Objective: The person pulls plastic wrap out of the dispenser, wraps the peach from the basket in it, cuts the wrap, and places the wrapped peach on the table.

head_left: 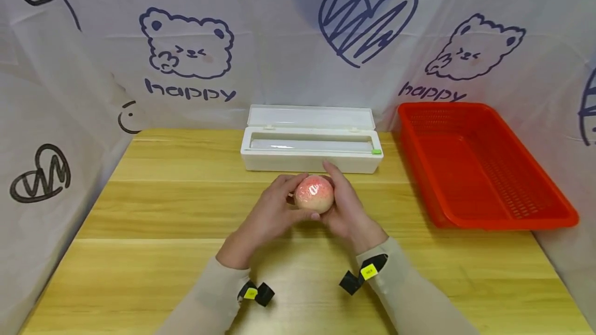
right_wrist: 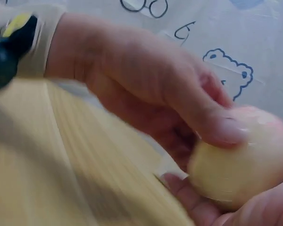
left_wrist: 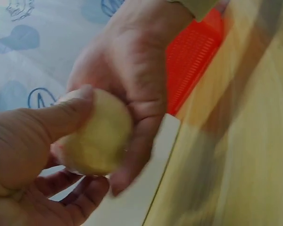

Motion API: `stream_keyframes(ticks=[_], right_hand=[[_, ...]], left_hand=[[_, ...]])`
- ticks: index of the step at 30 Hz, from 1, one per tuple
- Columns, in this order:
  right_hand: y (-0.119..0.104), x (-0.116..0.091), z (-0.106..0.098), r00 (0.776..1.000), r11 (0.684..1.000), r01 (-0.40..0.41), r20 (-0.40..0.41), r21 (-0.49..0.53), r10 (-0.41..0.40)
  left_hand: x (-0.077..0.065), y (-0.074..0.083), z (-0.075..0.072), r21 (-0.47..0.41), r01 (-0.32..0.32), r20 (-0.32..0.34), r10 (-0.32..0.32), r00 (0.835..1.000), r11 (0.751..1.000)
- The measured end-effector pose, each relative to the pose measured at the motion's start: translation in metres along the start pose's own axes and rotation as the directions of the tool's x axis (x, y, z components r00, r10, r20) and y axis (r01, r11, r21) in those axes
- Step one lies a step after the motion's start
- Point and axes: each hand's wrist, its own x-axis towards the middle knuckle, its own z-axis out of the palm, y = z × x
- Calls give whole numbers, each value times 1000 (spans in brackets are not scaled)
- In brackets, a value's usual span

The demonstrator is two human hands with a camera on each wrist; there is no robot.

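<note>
A pink and pale yellow peach (head_left: 314, 194) is held between both hands above the wooden table, just in front of a white cling film dispenser (head_left: 312, 163). Glints and fine creases on its skin look like clear film. My left hand (head_left: 272, 208) grips it from the left, thumb on the near side and fingers curled round it, as the left wrist view also shows. Cupped against the other side is my right hand (head_left: 346, 208), its thumb pointing away towards the dispenser. Part of the right fingers is hidden behind the peach (right_wrist: 245, 160).
The dispenser's lid (head_left: 311, 117) stands raised at the back, with a roll inside and a green slider (head_left: 376, 152) at its front right. A red plastic basket (head_left: 423, 169) sits on the right. Printed white cloth (head_left: 279, 40) hangs behind the table (head_left: 153, 195).
</note>
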Motion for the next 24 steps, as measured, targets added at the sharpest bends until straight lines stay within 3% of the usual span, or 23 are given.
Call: stream_keyframes(ticks=[4, 8, 12, 18, 24], right_hand=[[-4, -4, 1, 999, 971, 24, -14, -239, -29], [-1, -4, 6, 991, 927, 69, -80, -368, -105], [-2, -4, 7, 984, 920, 85, -114, -383, -138], [-9, -6, 4, 997, 952, 11, -71, -306, -35], [-9, -6, 4, 992, 934, 48, -91, -353, -85]], left_hand=[[-1, -1, -3, 10, -24, 28, 24, 999, 1000], [-1, -1, -3, 7, -53, 32, 53, 998, 999], [-1, -1, -2, -5, -76, 25, 77, 997, 997], [0, -1, -2, -57, -69, 6, 69, 998, 996], [0, 0, -2, -95, -32, 8, 33, 999, 995]])
